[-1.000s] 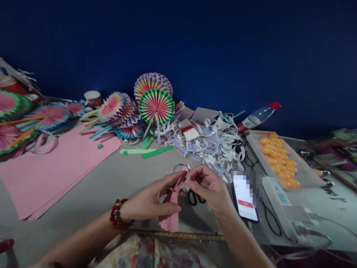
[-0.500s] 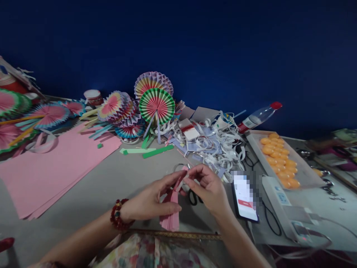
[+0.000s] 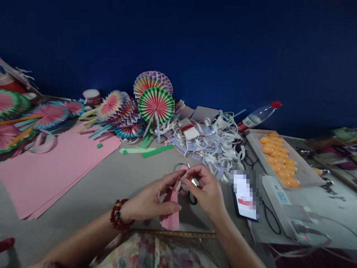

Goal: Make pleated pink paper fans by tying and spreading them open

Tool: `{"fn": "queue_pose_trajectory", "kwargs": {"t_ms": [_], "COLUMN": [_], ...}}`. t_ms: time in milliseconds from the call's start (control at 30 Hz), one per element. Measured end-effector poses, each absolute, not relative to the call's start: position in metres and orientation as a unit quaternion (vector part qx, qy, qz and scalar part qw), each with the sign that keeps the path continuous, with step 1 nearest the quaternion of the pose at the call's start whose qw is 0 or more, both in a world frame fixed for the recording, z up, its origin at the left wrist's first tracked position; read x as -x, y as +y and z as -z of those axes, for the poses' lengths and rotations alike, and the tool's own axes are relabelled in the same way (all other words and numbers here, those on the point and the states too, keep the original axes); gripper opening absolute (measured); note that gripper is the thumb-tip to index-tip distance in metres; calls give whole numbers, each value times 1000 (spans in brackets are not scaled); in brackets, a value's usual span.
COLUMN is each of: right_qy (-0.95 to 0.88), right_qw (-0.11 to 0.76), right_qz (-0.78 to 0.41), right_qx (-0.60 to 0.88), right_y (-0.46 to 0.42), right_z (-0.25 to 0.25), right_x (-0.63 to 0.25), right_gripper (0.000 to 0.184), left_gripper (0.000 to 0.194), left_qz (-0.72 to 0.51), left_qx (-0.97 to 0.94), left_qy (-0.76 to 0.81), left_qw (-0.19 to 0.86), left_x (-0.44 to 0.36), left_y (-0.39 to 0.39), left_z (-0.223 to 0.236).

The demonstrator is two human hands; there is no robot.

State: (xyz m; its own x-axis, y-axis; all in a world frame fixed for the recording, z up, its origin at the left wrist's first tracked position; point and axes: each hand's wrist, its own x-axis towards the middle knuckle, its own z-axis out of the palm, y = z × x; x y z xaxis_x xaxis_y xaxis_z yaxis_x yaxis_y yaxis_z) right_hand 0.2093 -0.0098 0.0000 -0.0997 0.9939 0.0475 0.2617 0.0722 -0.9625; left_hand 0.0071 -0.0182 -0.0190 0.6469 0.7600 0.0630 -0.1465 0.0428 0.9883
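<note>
A pleated piece of pink paper (image 3: 170, 219) stands folded narrow near the table's front edge, its lower end fanned slightly. My left hand (image 3: 152, 197) is closed around it, thumb across the front and fingers behind. At its upper part, my right hand (image 3: 205, 190) pinches a small whitish strip (image 3: 180, 183) lying against the folds. Part of the strip is covered by the fingers. Just behind my hands, a pair of scissors (image 3: 192, 198) with dark handles lies on the table, partly hidden.
Pink sheets (image 3: 64, 163) are stacked at left. Finished paper fans (image 3: 156, 106) stand at the back beside a heap of white paper strips (image 3: 214, 145). On the right are a phone (image 3: 245, 197), a power strip (image 3: 280, 204), a tray of orange balls (image 3: 304, 167) and a bottle (image 3: 259, 116).
My right hand has shifted slightly left and down along the pleated paper, and more of the whitish strip shows. My left hand keeps its hold.
</note>
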Motion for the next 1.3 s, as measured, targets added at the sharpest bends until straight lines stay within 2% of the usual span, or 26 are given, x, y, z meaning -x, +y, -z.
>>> {"fn": "queue_pose_trajectory", "kwargs": {"t_ms": [533,800,933,1133,1300], "right_qy": [-637,-674,-683,-654,-617], "right_qw": [413,391,399,407,418], "right_qz": [-363,-284,-280,-341,-380], "right_qx": [540,559,544,539,548], "right_y": [-13,-13,-12,-12,-14], "right_z": [6,1,0,4,8], "right_x": [-206,-204,-204,-205,-204], "right_gripper": [9,9,13,16,38], "left_gripper": [81,81,81,82,90], "left_qz": [-341,-340,-330,-321,-323], "left_qx": [-606,-611,-625,-625,-620], "left_qy": [257,257,276,294,290], "left_qw": [671,668,651,649,654], "left_x": [-7,-7,-5,-5,-5], "left_y": [-19,-20,-21,-24,-25], "left_z": [19,18,18,21,19]}}
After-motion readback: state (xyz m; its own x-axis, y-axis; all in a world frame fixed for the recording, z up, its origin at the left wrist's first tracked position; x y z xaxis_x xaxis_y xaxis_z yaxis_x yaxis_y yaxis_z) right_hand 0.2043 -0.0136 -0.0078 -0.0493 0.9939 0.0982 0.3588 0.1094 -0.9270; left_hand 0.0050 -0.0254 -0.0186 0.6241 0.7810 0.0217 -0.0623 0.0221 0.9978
